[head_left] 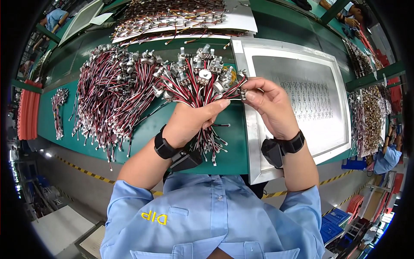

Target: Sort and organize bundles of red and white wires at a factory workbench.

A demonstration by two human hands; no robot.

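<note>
My shirt [194, 205] is light blue with yellow stitching [154, 217]. My bundled wires [188, 90] are red, black and white, with silver knobs [205, 76]; my 2 wristbands [162, 145] are black, the counter [235, 151] green, the floor tape [87, 173] striped yellow and black.

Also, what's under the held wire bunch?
Green table shows beside the lower ends of the wire bunch; whatever lies directly beneath it and the left hand is covered.

Bright, even indoor light, whitish glare across framed panel [302, 108], fisheye-bent edges, blackened corners
</note>
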